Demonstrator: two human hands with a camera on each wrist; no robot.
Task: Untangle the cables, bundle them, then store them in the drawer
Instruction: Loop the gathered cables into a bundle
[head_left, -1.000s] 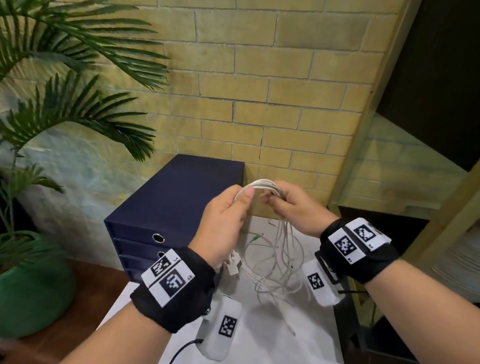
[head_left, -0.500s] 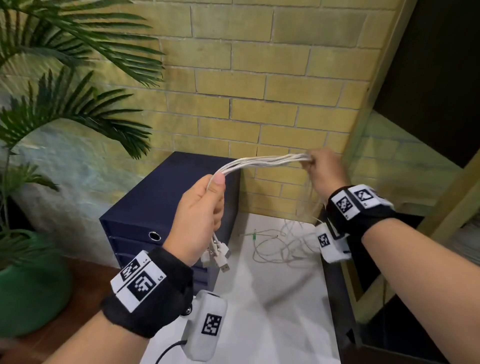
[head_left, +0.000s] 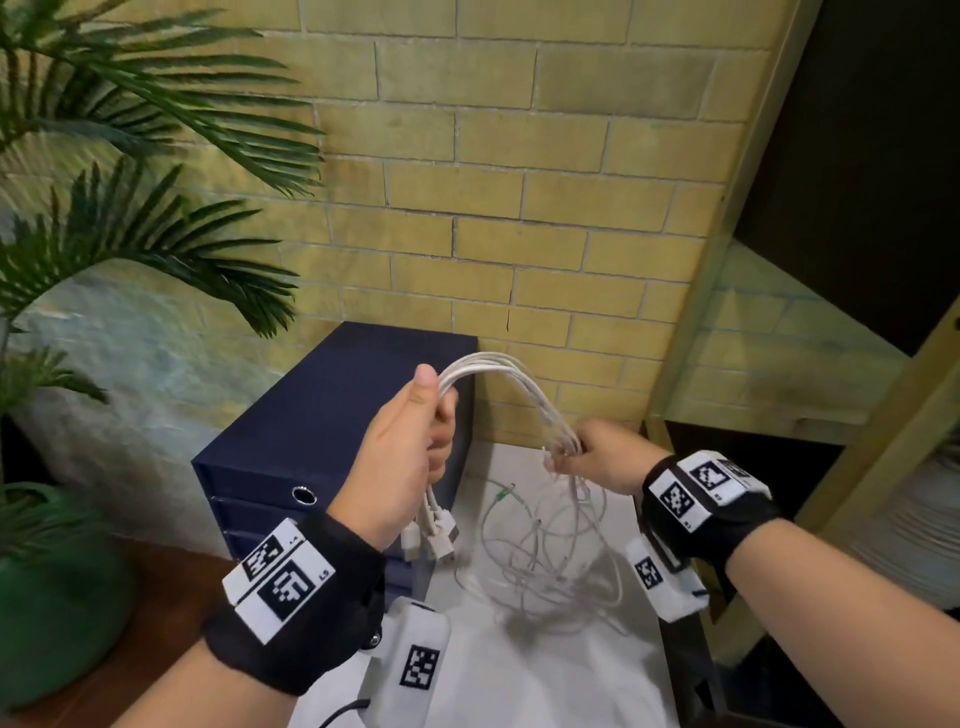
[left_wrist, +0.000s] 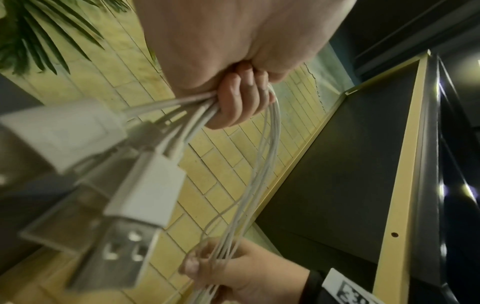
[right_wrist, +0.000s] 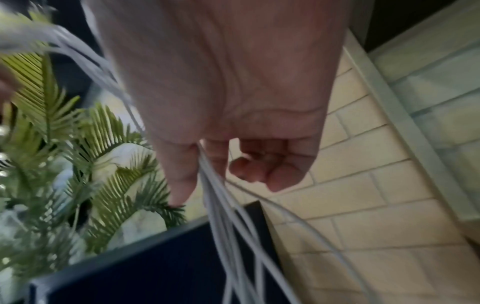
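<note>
Several white cables (head_left: 511, 382) arch in a bunch between my two hands above the table. My left hand (head_left: 410, 447) grips the bunch near its plug ends, and white USB plugs (head_left: 436, 535) hang below the fist; the left wrist view shows the fingers (left_wrist: 239, 98) curled round the strands and the plugs (left_wrist: 145, 191) close up. My right hand (head_left: 597, 457) pinches the same cables lower and to the right, thumb against fingers (right_wrist: 182, 170). Below it the loose cable lengths (head_left: 550, 561) lie in a tangle on the white table (head_left: 545, 675). The dark blue drawer unit (head_left: 322, 431) stands left, drawers closed.
A yellow brick wall (head_left: 519, 208) backs the table. A palm plant (head_left: 130, 156) in a green pot (head_left: 47, 597) stands on the left. A wooden-framed shelf unit (head_left: 753, 415) borders the table on the right.
My right hand has come down and back toward the left hand, so the stretched cable bunch now bends into an arch. The left hand has risen slightly, still gripping.
</note>
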